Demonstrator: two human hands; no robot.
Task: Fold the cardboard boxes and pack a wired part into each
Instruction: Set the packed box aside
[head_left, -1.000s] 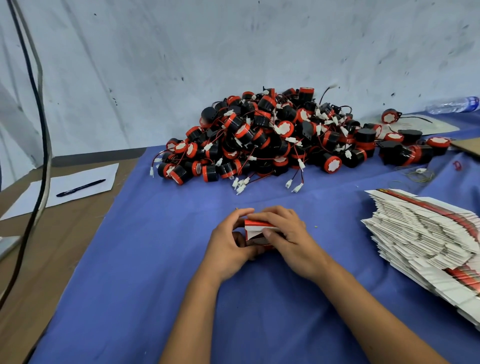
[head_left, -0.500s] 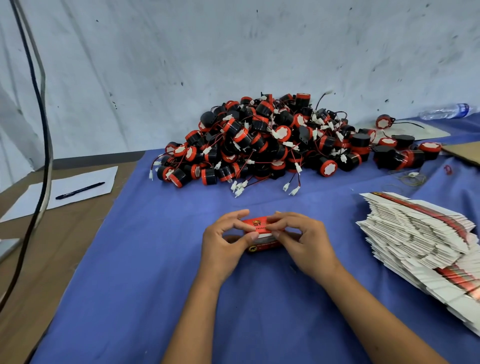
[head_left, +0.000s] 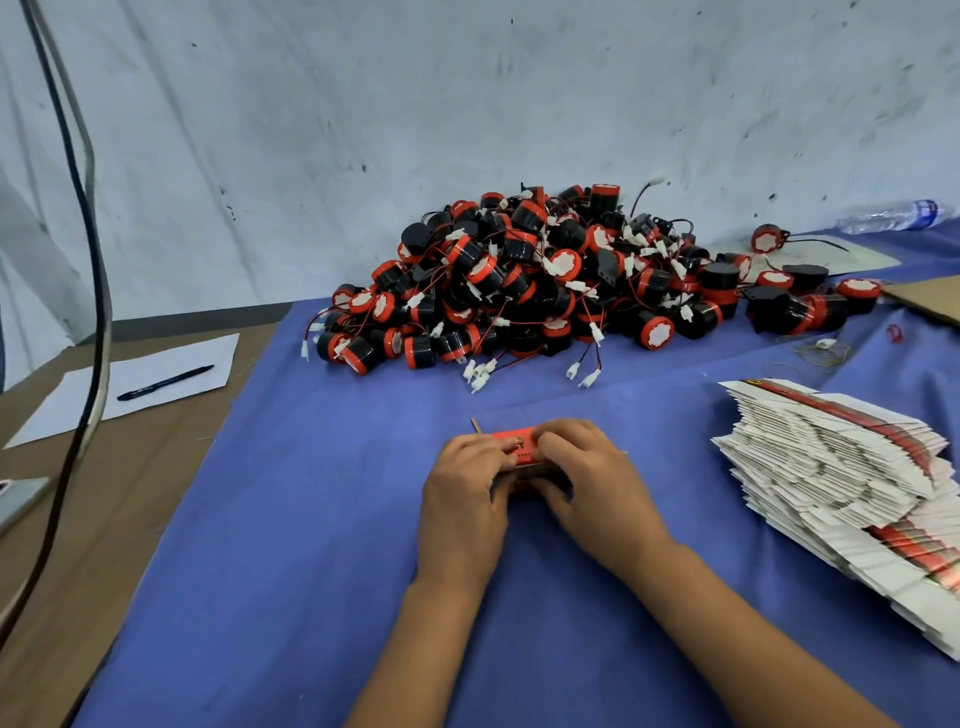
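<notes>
1. A grey-white wall (head_left: 467, 130) is standing behind everything, with dark scuff marks on it.
2. A blue cloth (head_left: 322, 519) is covering most of the table, and the hands are working on top of it.
3. A bare brown tabletop (head_left: 104, 519) is showing to the left of the cloth.
4. A big pile of wired parts (head_left: 545, 280) is sitting at the back of the cloth, near the wall. The parts are round, black and red, with thin red and black wires and little white plugs.
5. A tall stack of flat boxes (head_left: 841, 478) is lying on the right side of the cloth, well apart from the hands. The boxes are white with red stripes, and the stack is leaning.
6. A black cable (head_left: 96, 260) is hanging down on the far left.
7. A white sheet of paper (head_left: 171, 364) is lying on the brown tabletop, and a black pen (head_left: 165, 383) is lying on it.
8. The left hand (head_left: 462, 493) is curling its fingers round the left end of the small red box (head_left: 519, 447) and gripping it.
9. The right hand (head_left: 587, 478) is gripping the right end of the same box, with its fingers bent over the top.
10. The small red box is sitting between both hands, in the middle of the cloth, in front of the pile.
11. A clear plastic bottle (head_left: 898, 215) is lying on its side far back on the right.
</notes>
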